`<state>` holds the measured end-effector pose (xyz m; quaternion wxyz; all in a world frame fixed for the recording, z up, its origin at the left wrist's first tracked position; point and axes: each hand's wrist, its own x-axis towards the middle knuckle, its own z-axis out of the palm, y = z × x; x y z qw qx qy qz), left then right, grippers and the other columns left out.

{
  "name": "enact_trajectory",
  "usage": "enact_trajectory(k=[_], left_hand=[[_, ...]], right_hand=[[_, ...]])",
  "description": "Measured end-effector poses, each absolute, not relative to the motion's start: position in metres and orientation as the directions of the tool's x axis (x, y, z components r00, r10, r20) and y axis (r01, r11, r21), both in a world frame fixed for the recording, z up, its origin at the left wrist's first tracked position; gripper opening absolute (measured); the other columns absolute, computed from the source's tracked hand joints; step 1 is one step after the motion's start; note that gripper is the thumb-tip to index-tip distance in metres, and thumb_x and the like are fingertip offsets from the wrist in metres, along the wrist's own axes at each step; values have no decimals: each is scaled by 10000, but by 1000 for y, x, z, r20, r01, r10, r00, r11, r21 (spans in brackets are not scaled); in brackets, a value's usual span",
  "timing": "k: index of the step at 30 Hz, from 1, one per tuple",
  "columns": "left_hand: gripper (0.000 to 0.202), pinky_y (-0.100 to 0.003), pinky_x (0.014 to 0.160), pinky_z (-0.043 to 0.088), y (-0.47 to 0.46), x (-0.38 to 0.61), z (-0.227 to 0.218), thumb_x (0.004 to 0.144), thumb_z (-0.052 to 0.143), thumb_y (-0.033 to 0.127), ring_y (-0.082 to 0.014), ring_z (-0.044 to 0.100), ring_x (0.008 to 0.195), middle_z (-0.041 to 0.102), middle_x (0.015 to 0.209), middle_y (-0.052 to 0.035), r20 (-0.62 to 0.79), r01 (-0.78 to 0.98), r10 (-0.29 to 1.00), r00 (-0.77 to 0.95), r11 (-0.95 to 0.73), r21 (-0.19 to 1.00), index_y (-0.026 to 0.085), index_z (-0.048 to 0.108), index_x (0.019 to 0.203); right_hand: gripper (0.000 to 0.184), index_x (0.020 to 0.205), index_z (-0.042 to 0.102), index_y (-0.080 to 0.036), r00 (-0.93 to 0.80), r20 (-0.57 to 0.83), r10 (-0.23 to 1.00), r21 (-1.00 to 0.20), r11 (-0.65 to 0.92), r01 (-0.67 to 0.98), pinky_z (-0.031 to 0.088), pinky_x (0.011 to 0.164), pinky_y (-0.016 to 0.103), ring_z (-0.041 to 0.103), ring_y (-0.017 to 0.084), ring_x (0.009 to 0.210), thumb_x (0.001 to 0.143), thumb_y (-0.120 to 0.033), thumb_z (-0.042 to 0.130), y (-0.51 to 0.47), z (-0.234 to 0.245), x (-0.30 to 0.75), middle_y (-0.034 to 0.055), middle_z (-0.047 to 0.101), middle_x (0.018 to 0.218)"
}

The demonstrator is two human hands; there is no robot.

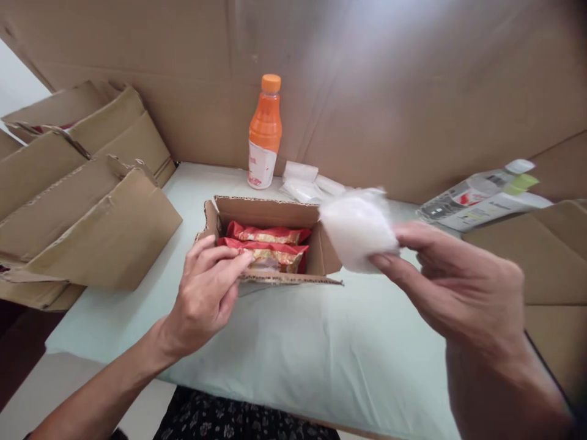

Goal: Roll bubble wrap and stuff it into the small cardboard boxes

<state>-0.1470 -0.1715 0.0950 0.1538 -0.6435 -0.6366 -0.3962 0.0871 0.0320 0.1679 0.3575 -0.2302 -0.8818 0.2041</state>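
A small open cardboard box [266, 212] stands on the cloth-covered table, with red snack packets [279, 252] lying inside it. My left hand [204, 290] grips the box at its front left corner; the fingers reach over the rim and the index fingertip is at the nearer packet. To the right, my right hand [454, 281] pinches a folded white bundle [360, 232] between thumb and fingers. It looks like soft plastic packing wrap, though motion blurs it. The bundle is held above the table at the box's right end and hides part of that side.
Behind the box stand an orange-capped bottle [265, 131] and more folded white plastic pieces [300, 183]. Several cardboard boxes [105, 226] crowd the left. On the right, a clear bottle [472, 189] leans near another cardboard box [545, 244]. A cardboard wall [389, 110] closes off the back.
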Motion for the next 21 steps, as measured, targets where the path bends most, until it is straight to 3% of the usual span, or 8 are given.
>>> enact_trajectory(k=[3,6,10,14,17,19,21], left_hand=[[771,-530,1134,434,-194,-137,89,846,552,-46,-220,645,1057,770,974,-14,704,934,694,-153,-131,332,279,419,1532],[792,-516,1114,447,-199,-134,83,832,565,-59,-217,633,1059,773,1004,-36,722,921,672,-168,-155,358,240,400,1546],[743,-499,1092,460,-193,-135,83,827,568,-69,-207,632,1018,770,975,-36,744,916,642,-184,-162,367,210,449,1505],[714,-508,1116,450,-189,-138,86,824,581,-78,-210,642,1026,761,950,-35,756,923,632,-173,-163,348,187,478,1479],[746,-523,1151,438,-197,-141,80,821,671,-3,-261,611,1214,722,1160,-97,776,938,595,-211,-100,332,204,470,1509],[793,-525,1166,434,-207,-144,70,792,752,75,-311,558,1326,630,1357,-149,787,923,517,-338,16,385,206,478,1524],[784,-530,1166,440,-217,-147,55,773,795,158,-340,566,1331,569,1449,-168,716,821,428,-552,131,556,191,518,1505]], right_hand=[[165,1039,746,-271,-891,370,263,-414,905,95,494,680,287,677,158,789,968,-346,618,30,186,45,3,755,947],[163,1016,754,-259,-993,83,80,-324,945,49,427,648,276,658,169,763,913,-234,630,24,180,4,1,756,919],[171,790,710,-205,-956,-291,-39,-231,973,30,270,574,277,520,126,594,884,-116,598,12,160,-38,-5,681,713],[249,736,694,-183,-900,-432,-56,-182,983,27,253,567,291,478,120,555,917,-87,553,7,153,-58,12,668,703],[191,924,752,-199,-950,-310,-38,-213,977,30,367,664,295,610,161,699,953,-146,571,12,166,-41,35,737,842],[170,1058,751,-207,-998,-48,43,-265,963,54,441,820,338,674,208,923,966,-215,608,17,174,-9,61,765,1046],[191,1112,739,-212,-916,279,289,-349,919,184,462,950,382,672,228,1075,973,-280,626,16,174,35,66,754,1164]])
